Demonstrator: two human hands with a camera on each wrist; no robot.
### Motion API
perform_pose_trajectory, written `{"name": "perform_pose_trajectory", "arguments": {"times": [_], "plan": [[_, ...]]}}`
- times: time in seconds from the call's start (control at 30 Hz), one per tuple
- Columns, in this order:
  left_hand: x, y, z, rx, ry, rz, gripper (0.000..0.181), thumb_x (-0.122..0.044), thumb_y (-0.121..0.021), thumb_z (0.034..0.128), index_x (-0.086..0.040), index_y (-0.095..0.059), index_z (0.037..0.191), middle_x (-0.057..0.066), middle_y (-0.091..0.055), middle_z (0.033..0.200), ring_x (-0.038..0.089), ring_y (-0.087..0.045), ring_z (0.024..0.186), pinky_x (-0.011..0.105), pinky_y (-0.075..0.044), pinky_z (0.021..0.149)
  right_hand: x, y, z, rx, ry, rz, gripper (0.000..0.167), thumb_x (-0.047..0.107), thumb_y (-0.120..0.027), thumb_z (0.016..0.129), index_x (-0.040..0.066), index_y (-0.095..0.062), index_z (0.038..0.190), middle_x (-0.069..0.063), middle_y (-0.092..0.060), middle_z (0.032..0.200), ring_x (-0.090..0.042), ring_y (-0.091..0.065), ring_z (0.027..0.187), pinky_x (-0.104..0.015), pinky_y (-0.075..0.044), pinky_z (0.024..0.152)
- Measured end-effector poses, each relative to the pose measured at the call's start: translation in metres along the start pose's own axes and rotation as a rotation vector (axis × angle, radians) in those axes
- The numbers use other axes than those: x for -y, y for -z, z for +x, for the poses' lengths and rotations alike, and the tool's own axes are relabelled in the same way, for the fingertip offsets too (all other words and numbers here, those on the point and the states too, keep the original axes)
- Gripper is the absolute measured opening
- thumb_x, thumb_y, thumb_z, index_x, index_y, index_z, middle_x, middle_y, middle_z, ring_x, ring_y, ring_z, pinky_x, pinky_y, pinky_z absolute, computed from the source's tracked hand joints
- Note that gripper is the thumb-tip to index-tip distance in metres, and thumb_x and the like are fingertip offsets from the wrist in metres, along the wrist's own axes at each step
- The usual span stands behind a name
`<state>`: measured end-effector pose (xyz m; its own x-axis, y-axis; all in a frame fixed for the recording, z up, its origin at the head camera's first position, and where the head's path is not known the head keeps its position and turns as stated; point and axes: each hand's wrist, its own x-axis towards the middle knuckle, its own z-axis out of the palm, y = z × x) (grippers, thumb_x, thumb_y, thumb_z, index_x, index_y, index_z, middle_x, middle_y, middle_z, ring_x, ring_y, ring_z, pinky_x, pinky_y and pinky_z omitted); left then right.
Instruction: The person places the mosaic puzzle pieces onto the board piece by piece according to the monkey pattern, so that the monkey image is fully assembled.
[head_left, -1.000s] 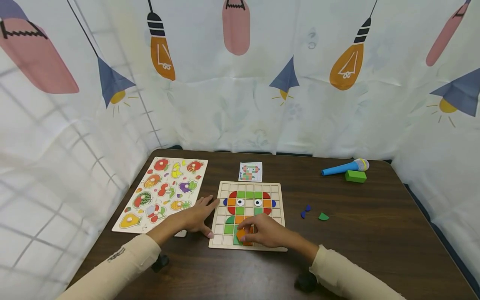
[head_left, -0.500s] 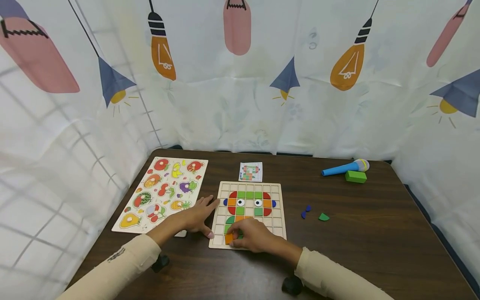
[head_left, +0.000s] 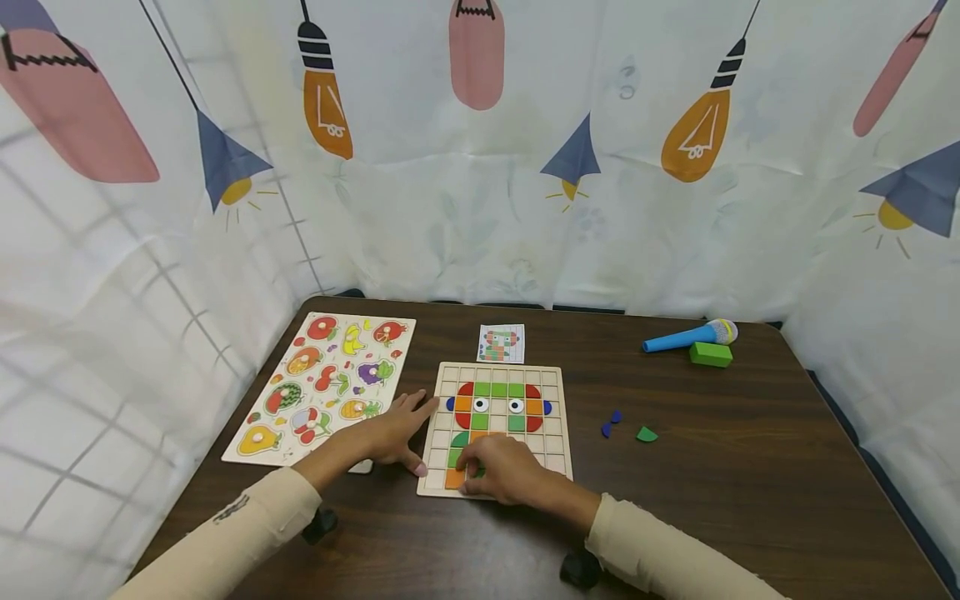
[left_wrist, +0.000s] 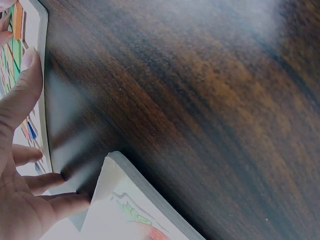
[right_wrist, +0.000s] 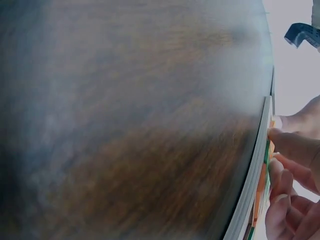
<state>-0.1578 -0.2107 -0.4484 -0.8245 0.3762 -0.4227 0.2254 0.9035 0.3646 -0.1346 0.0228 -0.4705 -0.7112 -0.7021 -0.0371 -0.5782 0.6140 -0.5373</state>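
A wooden grid board [head_left: 555, 458] holds a pattern of red, green, orange and blue pieces with two eye pieces. My right hand [head_left: 504, 469] pinches an orange square [head_left: 454, 479] between thumb and index finger at the board's lower left; in the right wrist view these fingers [right_wrist: 290, 147] are low over the board's edge. The palm covers part of the pattern. At the board's left edge my left hand [head_left: 393, 433] lies with fingers spread. In the left wrist view its thumb [left_wrist: 27, 85] touches the board's rim.
Left of the board lies a fruit-picture board [head_left: 251, 429]. A pattern card [head_left: 501, 343] sits behind the grid. To the right are small blue pieces [head_left: 607, 429], a green piece [head_left: 647, 434], a toy microphone [head_left: 682, 337] and a green block [head_left: 711, 354].
My right hand has moved left across the board with the orange square, which now lies in the lower-left area. Between the last two frames it shifted only slightly. The left hand stays put.
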Motion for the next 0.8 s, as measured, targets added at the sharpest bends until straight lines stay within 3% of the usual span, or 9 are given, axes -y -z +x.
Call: {"name": "perform_pose_trajectory", "arguments": {"times": [0.27,0.53,0.8], "plan": [[-0.001,0.0,0.0,0.001,-0.006,-0.005,0.108,-0.04,-0.087,0.0761,-0.008,-0.026,0.159,0.027,-0.017,0.164,0.053,-0.014,0.15,0.066,-0.028,0.113,-0.001,0.001,0.0,-0.019,0.006,-0.029,0.015,0.03,-0.084,0.081,0.023,-0.078,0.092,0.015,-0.063,0.075,0.002,-0.052,0.072,-0.02,-0.043,0.064],[0.0,0.001,0.0,0.009,-0.002,0.007,0.107,-0.041,-0.086,0.0775,-0.01,-0.025,0.159,0.027,-0.015,0.164,0.052,-0.013,0.15,0.066,-0.028,0.114,-0.002,0.004,0.0,0.0,0.023,-0.037,0.015,0.032,-0.081,0.085,0.024,-0.079,0.097,0.016,-0.064,0.078,0.002,-0.054,0.073,-0.018,-0.043,0.063],[-0.002,0.001,0.0,0.002,0.001,-0.004,0.108,-0.04,-0.087,0.0755,-0.008,-0.027,0.159,0.026,-0.017,0.164,0.053,-0.015,0.15,0.067,-0.03,0.112,-0.021,0.025,-0.011,0.008,0.019,0.049,0.021,0.033,-0.074,0.092,0.017,-0.077,0.105,0.011,-0.07,0.094,-0.002,-0.057,0.08,-0.021,-0.049,0.072]]}}
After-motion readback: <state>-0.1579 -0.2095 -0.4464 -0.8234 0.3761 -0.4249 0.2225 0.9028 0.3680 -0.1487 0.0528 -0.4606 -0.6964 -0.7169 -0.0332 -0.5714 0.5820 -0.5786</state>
